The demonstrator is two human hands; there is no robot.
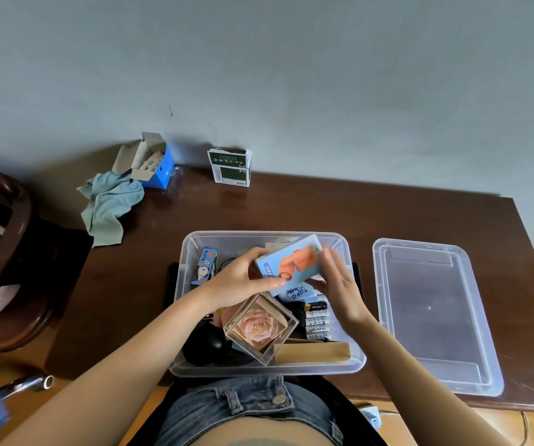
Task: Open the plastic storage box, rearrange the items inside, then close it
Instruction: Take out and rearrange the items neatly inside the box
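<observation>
The clear plastic storage box [182, 284] stands open on the brown table in front of me. Its lid [432, 317] lies flat on the table to the right. Above the box my left hand [243, 281] grips a light blue fan carton [291, 262] with an orange picture. My right hand [339, 284] touches the carton's right end with straight fingers. Inside the box lie a clear cube with a pink rose [259, 326], a row of batteries [318, 320], a brown cardboard piece [313, 352], a black round item [204, 346] and a small blue cartoon box [206, 265].
At the back of the table stand an open blue box [153, 162], a crumpled pale green cloth [111, 204] and a green and white carton [230, 167] against the wall. A dark wooden chair [11, 252] is at the left.
</observation>
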